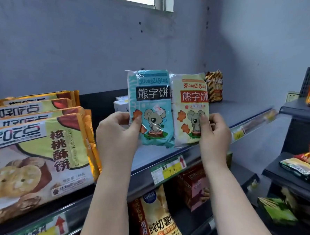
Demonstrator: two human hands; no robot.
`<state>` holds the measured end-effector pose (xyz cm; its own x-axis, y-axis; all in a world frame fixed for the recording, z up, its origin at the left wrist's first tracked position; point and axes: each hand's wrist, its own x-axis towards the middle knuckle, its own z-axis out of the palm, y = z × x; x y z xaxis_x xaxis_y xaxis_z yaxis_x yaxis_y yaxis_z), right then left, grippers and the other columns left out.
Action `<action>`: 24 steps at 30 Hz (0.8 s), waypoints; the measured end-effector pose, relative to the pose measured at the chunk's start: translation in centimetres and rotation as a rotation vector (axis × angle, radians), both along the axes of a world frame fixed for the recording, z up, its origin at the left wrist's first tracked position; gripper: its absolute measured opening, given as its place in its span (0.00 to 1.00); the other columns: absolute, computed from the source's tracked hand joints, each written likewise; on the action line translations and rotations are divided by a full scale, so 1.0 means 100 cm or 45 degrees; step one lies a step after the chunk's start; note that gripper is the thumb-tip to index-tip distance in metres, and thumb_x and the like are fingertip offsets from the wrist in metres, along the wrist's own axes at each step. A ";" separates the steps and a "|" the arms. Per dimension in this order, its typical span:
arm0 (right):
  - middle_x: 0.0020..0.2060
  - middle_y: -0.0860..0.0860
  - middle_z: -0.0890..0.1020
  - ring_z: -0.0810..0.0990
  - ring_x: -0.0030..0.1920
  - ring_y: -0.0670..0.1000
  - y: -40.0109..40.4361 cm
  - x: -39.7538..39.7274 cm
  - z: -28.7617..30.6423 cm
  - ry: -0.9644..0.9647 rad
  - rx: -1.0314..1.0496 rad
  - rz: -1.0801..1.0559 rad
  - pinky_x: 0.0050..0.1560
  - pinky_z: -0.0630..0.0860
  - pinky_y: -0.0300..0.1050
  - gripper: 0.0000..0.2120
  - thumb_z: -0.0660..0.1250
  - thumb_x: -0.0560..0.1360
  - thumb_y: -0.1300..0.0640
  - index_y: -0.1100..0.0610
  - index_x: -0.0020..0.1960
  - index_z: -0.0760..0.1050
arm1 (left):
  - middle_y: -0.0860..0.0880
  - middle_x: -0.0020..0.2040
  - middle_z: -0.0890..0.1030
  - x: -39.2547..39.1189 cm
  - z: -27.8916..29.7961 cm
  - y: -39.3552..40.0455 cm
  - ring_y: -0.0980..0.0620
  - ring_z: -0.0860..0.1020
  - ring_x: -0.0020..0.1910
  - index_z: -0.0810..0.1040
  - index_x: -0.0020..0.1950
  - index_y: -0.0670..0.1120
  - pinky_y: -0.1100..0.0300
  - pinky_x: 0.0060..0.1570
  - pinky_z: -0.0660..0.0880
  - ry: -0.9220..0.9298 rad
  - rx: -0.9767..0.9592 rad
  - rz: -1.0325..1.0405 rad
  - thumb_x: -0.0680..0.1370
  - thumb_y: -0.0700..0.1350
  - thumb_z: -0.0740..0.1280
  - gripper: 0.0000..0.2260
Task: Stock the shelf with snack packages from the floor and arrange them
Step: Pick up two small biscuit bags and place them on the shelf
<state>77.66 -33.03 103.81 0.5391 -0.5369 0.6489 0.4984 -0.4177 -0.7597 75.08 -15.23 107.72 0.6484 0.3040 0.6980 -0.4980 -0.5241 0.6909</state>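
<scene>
Two koala-printed biscuit packs stand upright side by side near the front of the grey top shelf point(229, 111). My left hand point(117, 131) grips the blue pack point(151, 106) at its lower left edge, thumb on its face. My right hand point(214, 133) holds the cream-yellow pack point(189, 110) at its lower right, thumb across the koala. The two packs touch along their inner edges. Their bottoms rest at or just above the shelf surface; I cannot tell which.
A stack of large walnut-biscuit packs point(36, 146) fills the shelf's left end. White boxes point(120, 104) lie behind the blue pack, and a striped snack bag point(214, 86) stands at the back. Chip bags and red boxes sit on the lower shelf. Another rack point(296, 111) stands at right.
</scene>
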 end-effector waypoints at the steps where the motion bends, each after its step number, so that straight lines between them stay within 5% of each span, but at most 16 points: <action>1: 0.39 0.52 0.80 0.76 0.37 0.46 -0.007 0.007 0.000 0.007 -0.009 0.001 0.29 0.68 0.26 0.10 0.61 0.78 0.52 0.58 0.42 0.71 | 0.59 0.32 0.77 0.005 0.001 -0.006 0.60 0.78 0.34 0.81 0.41 0.45 0.67 0.30 0.75 0.000 0.001 0.002 0.73 0.48 0.70 0.07; 3: 0.36 0.50 0.78 0.75 0.35 0.43 -0.025 0.025 0.001 0.025 -0.018 0.014 0.28 0.67 0.27 0.11 0.61 0.78 0.52 0.58 0.41 0.71 | 0.60 0.32 0.77 0.020 0.000 -0.022 0.59 0.79 0.35 0.80 0.40 0.46 0.58 0.35 0.78 0.015 -0.023 0.017 0.73 0.48 0.70 0.06; 7: 0.31 0.45 0.75 0.72 0.32 0.42 -0.070 0.069 0.004 0.098 -0.040 0.023 0.25 0.66 0.28 0.12 0.61 0.78 0.53 0.59 0.39 0.69 | 0.61 0.29 0.75 0.050 -0.002 -0.059 0.64 0.76 0.28 0.78 0.37 0.47 0.70 0.29 0.71 0.075 -0.076 0.073 0.73 0.48 0.70 0.07; 11: 0.36 0.52 0.76 0.72 0.35 0.52 -0.115 0.115 0.009 0.162 -0.093 0.010 0.27 0.63 0.37 0.12 0.60 0.78 0.53 0.60 0.41 0.70 | 0.60 0.29 0.75 0.076 -0.004 -0.089 0.60 0.74 0.30 0.75 0.33 0.50 0.68 0.29 0.70 0.098 -0.063 0.148 0.73 0.47 0.70 0.09; 15: 0.39 0.55 0.77 0.72 0.39 0.55 -0.137 0.152 0.016 0.246 -0.111 0.088 0.31 0.63 0.43 0.10 0.60 0.78 0.55 0.61 0.43 0.71 | 0.56 0.30 0.78 0.097 -0.004 -0.109 0.49 0.79 0.34 0.75 0.32 0.49 0.52 0.38 0.77 0.123 -0.063 0.212 0.73 0.48 0.70 0.10; 19: 0.37 0.55 0.75 0.70 0.36 0.53 -0.141 0.182 0.024 0.437 -0.381 0.157 0.27 0.63 0.39 0.11 0.59 0.79 0.56 0.63 0.43 0.70 | 0.55 0.32 0.79 0.104 -0.001 -0.114 0.51 0.79 0.35 0.79 0.38 0.46 0.50 0.41 0.78 0.129 -0.055 0.314 0.73 0.48 0.70 0.07; 24: 0.55 0.64 0.76 0.74 0.54 0.63 -0.140 0.203 0.025 0.766 -0.557 0.132 0.41 0.63 0.45 0.14 0.58 0.79 0.56 0.68 0.53 0.72 | 0.52 0.32 0.81 0.109 -0.001 -0.125 0.51 0.78 0.34 0.81 0.40 0.43 0.50 0.41 0.78 0.145 -0.037 0.386 0.73 0.48 0.70 0.09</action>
<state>97.97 -47.00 106.27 0.9021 -0.2246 0.3684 0.1027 -0.7175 -0.6889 86.01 -27.75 107.58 0.5986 0.5142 0.6142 -0.2406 -0.6160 0.7501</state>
